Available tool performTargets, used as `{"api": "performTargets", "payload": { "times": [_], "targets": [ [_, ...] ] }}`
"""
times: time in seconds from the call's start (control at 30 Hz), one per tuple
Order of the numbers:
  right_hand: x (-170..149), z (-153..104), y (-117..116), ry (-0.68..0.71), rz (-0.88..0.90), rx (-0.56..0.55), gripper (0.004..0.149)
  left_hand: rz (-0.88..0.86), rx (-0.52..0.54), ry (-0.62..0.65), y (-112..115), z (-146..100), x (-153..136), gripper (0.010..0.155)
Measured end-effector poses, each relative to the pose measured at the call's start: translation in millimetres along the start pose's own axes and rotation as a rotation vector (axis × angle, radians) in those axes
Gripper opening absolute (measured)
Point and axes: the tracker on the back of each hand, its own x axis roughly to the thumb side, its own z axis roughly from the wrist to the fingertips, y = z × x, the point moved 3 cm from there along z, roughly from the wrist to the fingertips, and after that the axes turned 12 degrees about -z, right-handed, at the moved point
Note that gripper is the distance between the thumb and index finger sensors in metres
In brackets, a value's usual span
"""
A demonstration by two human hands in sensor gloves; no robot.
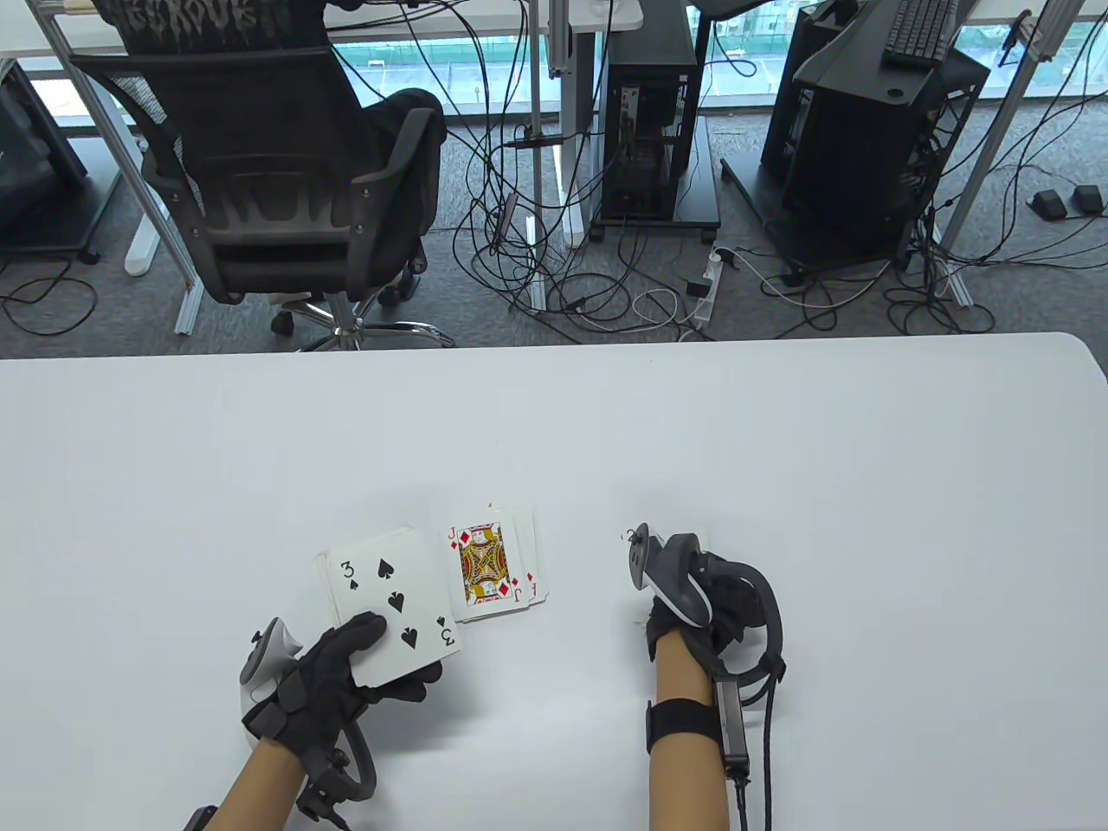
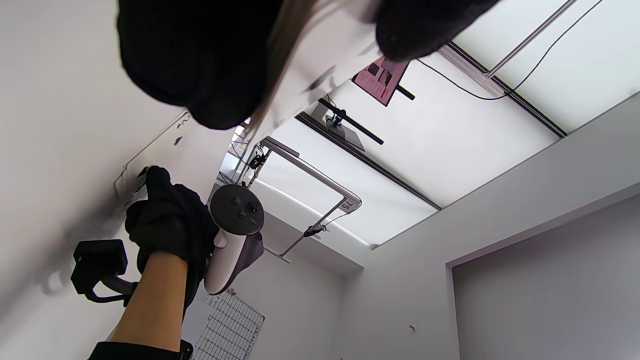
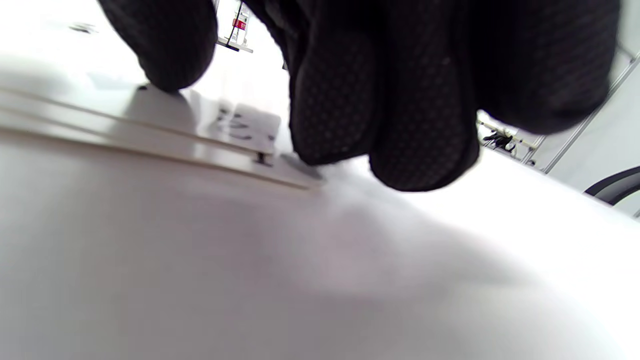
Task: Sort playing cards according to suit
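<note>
My left hand (image 1: 346, 666) grips a stack of cards (image 1: 394, 606) face up, with the three of spades on top, just above the table. In the left wrist view its fingers (image 2: 200, 65) hold the stack (image 2: 310, 65) at the top edge. A pile with the jack of diamonds (image 1: 487, 570) on top lies on the table right of it. My right hand (image 1: 692, 606) rests on a third pile (image 3: 235, 125) farther right. Its thumb touches the top card and its fingers (image 3: 380, 115) sit at the card's edge. Only a card corner (image 1: 629, 536) shows past the tracker.
The white table (image 1: 779, 450) spreads wide around the cards. Its far edge runs across the middle of the table view. Beyond it stand an office chair (image 1: 286, 190) and computer towers with cables on the floor.
</note>
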Motion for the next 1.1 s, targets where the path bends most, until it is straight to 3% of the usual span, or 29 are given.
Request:
{"api": "performTargets", "payload": {
  "times": [0.03, 0.1, 0.27, 0.43, 0.57, 0.63, 0.67, 0.73, 0.8, 0.83, 0.93, 1.1],
  "targets": [
    [-1, 0, 1, -0.004, -0.002, 0.02, 0.063, 0.0, -0.001, 0.001, 0, 0, 0, 0.054],
    [-1, -1, 5, 0.0, 0.031, 0.045, 0.063, 0.0, -0.004, 0.003, 0, 0, 1, 0.061],
    [14, -20, 43, 0.154, 0.215, -0.146, 0.062, 0.005, -0.007, -0.006, -1, 1, -1, 0.062],
    [44, -60, 83, 0.447, 0.728, -0.228, 0.063, 0.008, -0.007, -0.011, 0, 1, -1, 0.062],
    [73, -90, 102, 0.689, 1.038, -0.175, 0.067, 0.01, -0.01, -0.012, 0, 1, -2, 0.062],
    [87, -104, 108, 0.764, 1.104, -0.153, 0.071, 0.012, -0.012, -0.012, 0, 1, -1, 0.054],
    [94, -110, 111, 0.801, 1.118, -0.149, 0.074, 0.013, -0.013, -0.011, 0, 1, -1, 0.062],
    [104, -121, 114, 0.855, 1.1, -0.144, 0.078, 0.014, -0.016, -0.009, 0, 1, -1, 0.062],
    [110, -129, 116, 0.871, 1.045, -0.188, 0.083, 0.015, -0.019, -0.008, 0, 1, -1, 0.055],
    [112, -130, 117, 0.871, 1.03, -0.203, 0.084, 0.016, -0.021, -0.007, 0, 1, -1, 0.062],
    [113, -130, 115, 0.853, 0.993, -0.248, 0.083, 0.02, -0.029, -0.005, 1, 1, 0, 0.062],
    [103, -120, 110, 0.803, 1.191, -0.197, 0.058, 0.01, -0.043, -0.012, 2, 2, -2, 0.062]
  ]
}}
